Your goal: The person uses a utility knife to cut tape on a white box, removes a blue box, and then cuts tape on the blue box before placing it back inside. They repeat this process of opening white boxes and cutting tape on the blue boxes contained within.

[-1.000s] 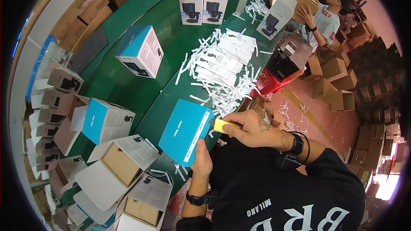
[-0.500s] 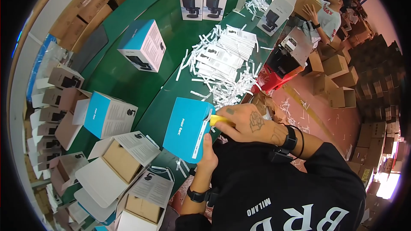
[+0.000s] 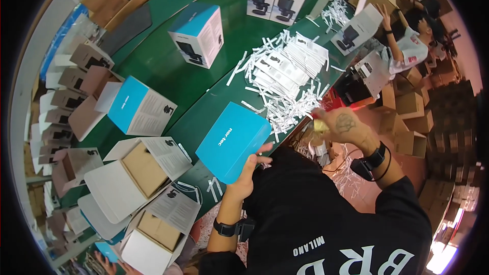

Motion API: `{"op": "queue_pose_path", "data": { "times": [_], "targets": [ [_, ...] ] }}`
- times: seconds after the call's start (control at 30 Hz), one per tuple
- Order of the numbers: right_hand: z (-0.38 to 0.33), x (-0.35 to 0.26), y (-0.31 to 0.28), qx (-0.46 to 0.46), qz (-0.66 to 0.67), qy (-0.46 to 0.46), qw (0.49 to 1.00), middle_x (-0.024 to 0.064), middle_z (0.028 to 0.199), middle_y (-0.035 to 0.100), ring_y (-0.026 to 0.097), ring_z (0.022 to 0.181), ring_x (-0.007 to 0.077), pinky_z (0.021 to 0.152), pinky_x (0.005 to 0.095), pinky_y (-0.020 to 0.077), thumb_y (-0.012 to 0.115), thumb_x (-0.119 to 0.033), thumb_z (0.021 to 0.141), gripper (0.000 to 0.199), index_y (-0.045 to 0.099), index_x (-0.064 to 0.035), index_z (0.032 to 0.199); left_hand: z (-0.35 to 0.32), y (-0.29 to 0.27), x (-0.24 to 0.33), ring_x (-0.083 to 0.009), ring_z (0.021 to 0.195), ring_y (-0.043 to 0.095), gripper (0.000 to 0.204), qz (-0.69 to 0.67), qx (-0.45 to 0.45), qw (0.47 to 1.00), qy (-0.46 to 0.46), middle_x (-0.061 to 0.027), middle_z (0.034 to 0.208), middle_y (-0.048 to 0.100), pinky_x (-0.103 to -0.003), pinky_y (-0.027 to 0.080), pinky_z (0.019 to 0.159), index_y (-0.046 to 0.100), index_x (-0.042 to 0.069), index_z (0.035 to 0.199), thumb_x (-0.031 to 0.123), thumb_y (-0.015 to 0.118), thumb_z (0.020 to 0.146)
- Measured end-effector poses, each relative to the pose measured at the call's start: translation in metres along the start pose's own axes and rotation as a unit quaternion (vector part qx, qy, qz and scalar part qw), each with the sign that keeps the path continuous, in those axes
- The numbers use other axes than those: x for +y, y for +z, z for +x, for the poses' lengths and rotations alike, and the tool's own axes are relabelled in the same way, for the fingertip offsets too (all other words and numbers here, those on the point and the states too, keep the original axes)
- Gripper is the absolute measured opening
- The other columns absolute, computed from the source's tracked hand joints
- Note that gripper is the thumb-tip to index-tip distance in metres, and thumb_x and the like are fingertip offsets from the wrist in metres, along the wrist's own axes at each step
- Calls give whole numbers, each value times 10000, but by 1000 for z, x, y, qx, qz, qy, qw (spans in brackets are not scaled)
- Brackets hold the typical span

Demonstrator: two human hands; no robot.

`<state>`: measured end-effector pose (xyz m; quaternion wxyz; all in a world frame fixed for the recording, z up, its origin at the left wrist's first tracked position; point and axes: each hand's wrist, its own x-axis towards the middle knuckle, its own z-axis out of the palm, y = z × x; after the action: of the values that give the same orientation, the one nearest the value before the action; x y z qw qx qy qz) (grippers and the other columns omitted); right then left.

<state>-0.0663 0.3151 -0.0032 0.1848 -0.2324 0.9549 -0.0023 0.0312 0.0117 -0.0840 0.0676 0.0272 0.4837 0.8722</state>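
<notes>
A carton with a blue lid [image 3: 232,142] stands on the green worktable right in front of me. My left hand [image 3: 244,173] grips its near right edge, thumb up against the side and fingertips showing beyond. My right hand [image 3: 346,127] is raised to the right of the carton, apart from it. Its fingers are closed round a small yellow tool [image 3: 320,125], blurred by motion, so its exact kind is unclear. Just beyond the carton lies a heap of white paper strips [image 3: 290,109], with a stack of printed leaflets [image 3: 285,74] in it.
Open cartons with brown inserts [image 3: 142,170] stand at the left, near a closed blue-topped carton [image 3: 140,107]. Another carton [image 3: 198,35] is farther back. A person [image 3: 407,46] works at the far right; another person's hands [image 3: 107,264] show at lower left.
My right hand has drawn away from the carton to the right with the yellow tool. The white strip along the carton's edge no longer shows. The whole view has shifted.
</notes>
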Motion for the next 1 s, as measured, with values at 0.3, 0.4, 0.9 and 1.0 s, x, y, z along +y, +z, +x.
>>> {"op": "queue_pose_path", "data": {
  "times": [0.3,0.4,0.9,1.0],
  "targets": [
    [54,-76,-13,208,352,-239,881,126,1049,731,732,804,263,720,349,578,846,-119,789,608,626,-92,1356,-16,0,-5,-308,891,720,312,-43,25,996,-74,-214,1114,680,-323,586,597,560,-47,1285,180,516,1076],
    [67,-87,-3,212,392,-307,841,120,1170,721,741,832,250,712,327,587,870,-141,773,623,631,-84,1346,-22,7,4,-265,873,723,269,-76,67,990,-98,-213,1028,725,-304,578,619,595,-58,1243,136,547,1064],
    [89,-85,46,322,261,-440,797,89,1300,702,717,715,194,577,284,551,862,-255,779,380,687,-101,1079,-109,-2,29,-273,1029,715,402,445,205,872,-10,-188,1175,700,-336,606,766,642,-32,1244,19,779,870],
    [83,-86,50,323,252,-416,812,90,1283,710,697,659,204,560,286,541,856,-252,790,359,684,-100,1066,-86,-13,29,-344,1251,612,596,549,288,751,228,-222,1413,557,-397,564,950,645,11,1286,54,885,742]
  ]
}}
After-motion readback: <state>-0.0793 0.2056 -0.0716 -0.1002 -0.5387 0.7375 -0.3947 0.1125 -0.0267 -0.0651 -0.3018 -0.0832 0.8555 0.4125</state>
